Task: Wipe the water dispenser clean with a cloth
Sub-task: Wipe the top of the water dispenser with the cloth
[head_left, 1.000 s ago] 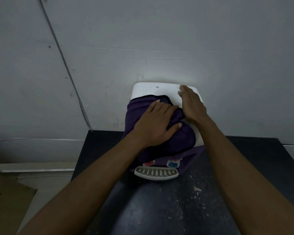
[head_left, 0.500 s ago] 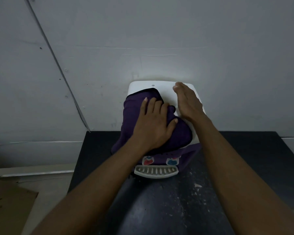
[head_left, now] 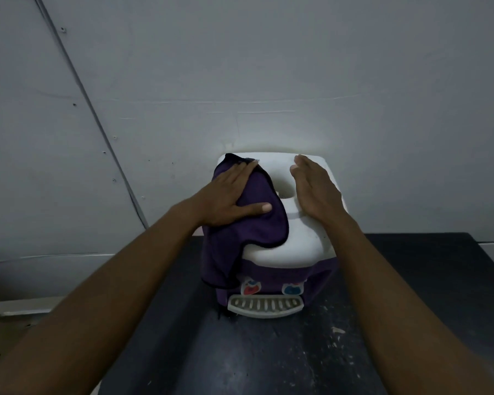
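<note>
**Q:** Where does the object of the task stand?

**A:** The small water dispenser, white moulded top over a purple body (head_left: 280,248), is at the far edge of the scuffed black tabletop (head_left: 411,280). Its back is against the grey panelled wall (head_left: 268,67). Its white slotted drip tray (head_left: 264,305) faces the viewer, under a red tap (head_left: 250,289) and a blue tap (head_left: 291,288).

**Q:** And the hands?

**A:** The left hand (head_left: 226,195) has its fingers straight and close and its thumb spread wide. It presses a soft dark purple cloth (head_left: 257,223) flat on the rear left of the top. The cloth's loose end hangs down the dispenser's left side. The bare right hand (head_left: 314,189), fingers straight and together, lies along the top's right edge, apart from the cloth. In this dim light it is hard to say whether its palm bears down or only touches.

**Q:** What stage is this?

**A:** Judged to be mid-wipe of the top. The front, sides and tray look undone.

**Q:** What could go wrong?

**A:**
- **(a) Shifting or tipping.** The unit looks light, so a firm sideways stroke could shift or tip it if the right hand gives no bracing.
- **(b) Caught tap.** The hanging end could catch a tap and release water.
- **(c) Dropped cloth.** The cloth is pressed, not gripped, so it may slide off the left side.
- **(d) Missed recess.** Flat strokes may skip the recess at the top's centre.
</note>
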A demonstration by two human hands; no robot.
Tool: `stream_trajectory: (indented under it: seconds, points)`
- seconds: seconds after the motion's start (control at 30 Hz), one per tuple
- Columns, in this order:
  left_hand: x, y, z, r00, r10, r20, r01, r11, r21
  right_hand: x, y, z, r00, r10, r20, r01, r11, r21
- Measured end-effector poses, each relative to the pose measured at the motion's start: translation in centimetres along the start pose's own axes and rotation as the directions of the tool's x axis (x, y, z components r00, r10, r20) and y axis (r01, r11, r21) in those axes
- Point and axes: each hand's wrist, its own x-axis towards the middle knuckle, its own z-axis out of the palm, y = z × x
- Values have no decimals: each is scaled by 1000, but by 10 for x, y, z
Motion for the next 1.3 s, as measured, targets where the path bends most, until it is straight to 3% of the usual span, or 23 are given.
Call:
stream_trajectory:
  seconds: [0.4, 0.53, 0.7, 0.93, 1.1, 1.3]
  points:
    - [62, 11, -21, 996, -85, 28, 87, 990, -111, 2, 4, 9, 1000, -24, -14, 22, 992, -125]
    - [70, 9, -14, 993, -109, -54, 98, 980, -176, 3, 3, 7, 999, -28, -26, 24, 990, -136]
    - [44, 11, 0, 945, -192, -266, 150, 974, -170, 4, 4, 8, 999, -23, -39, 17, 987, -160]
    - [-14, 38, 31, 885, -304, -353, 285, 953, -106, -1, 0, 8, 999, -18, -44, 12, 990, -138]
    - [-39, 72, 54, 892, -224, -393, 280, 956, 90, -4, -5, 2, 1000, -4, -13, 4, 999, -38]
    - [-34, 88, 65, 921, -110, -375, 209, 950, 232, 5, -7, -14, 988, 59, 145, -104, 940, 326]
